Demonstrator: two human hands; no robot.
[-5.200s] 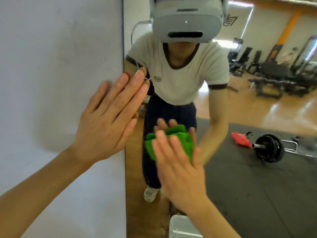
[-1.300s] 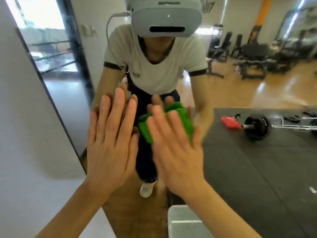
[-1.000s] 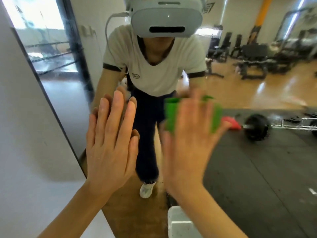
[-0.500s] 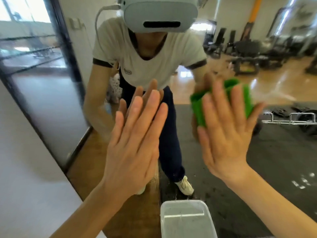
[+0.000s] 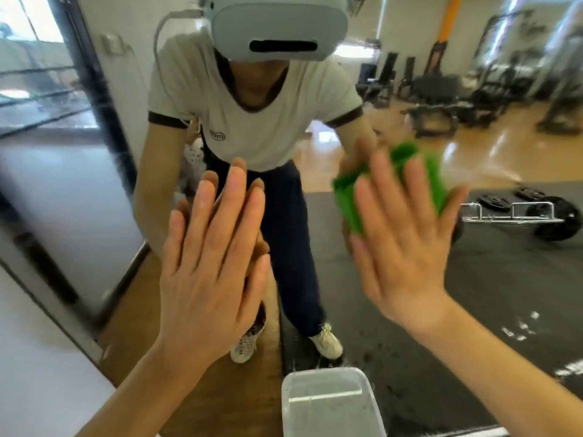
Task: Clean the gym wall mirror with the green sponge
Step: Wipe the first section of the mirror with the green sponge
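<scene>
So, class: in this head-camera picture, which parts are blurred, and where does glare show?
Head view: the right hand and green sponge are motion-smeared; the left hand is sharper; glare streaks the reflected wooden floor in the mirror; edges bend from the wide lens.

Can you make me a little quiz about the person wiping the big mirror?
1. Which hand presses the green sponge on the mirror?
2. True or false: the left hand lies flat on the glass with straight fingers.
3. What stands at the bottom, below the hands: A) a red bucket, B) a clear plastic tub, C) a ladder?

Key: 1. the right hand. 2. True. 3. B.
</scene>
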